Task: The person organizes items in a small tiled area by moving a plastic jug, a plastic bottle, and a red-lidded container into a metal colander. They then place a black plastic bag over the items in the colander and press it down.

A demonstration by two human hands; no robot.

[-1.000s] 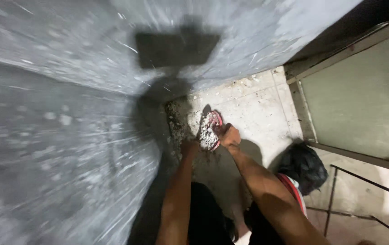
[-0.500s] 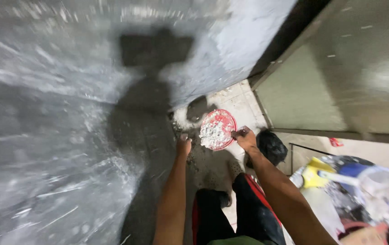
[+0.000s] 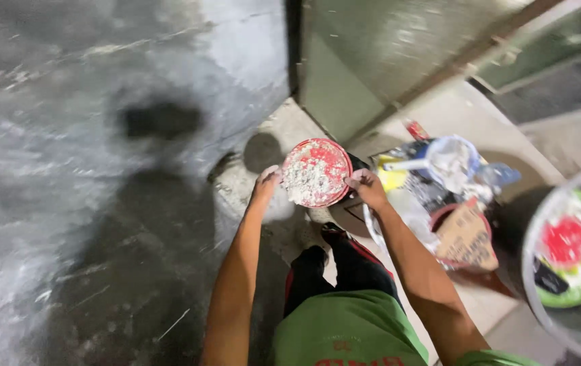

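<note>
Grip: I have both hands on a round red pan, one at each side of the rim. My left hand closes on the left edge, fingers curled under; my right hand clamps the right edge, thumb on top of the rim. Both grips are narrow, closed on the pan.

Position: the pan is held out in front of me at arm's length, above the floor and near the foot of the grey wall. It is roughly level, tilted slightly toward me.

Contents: the pan holds a heap of whitish, crumbly material, piled mostly on the left and centre. Red pan surface shows bare along the upper right. I cannot tell whether the material is wet or dry.

Other containers: to my right on the floor sits a cluster of items. A pale blue scoop-like vessel holds something white. Just beside it is a yellow object, partly hidden. Below these lies a brown cardboard piece leaning on a dark red rim. At the far right edge a large translucent bucket stands close to the camera; inside it I see a green and white round thing with a red centre, blurred.

Also visible: my dark trousers with a red stripe and green shirt. My shadow falls on the wall.
</note>
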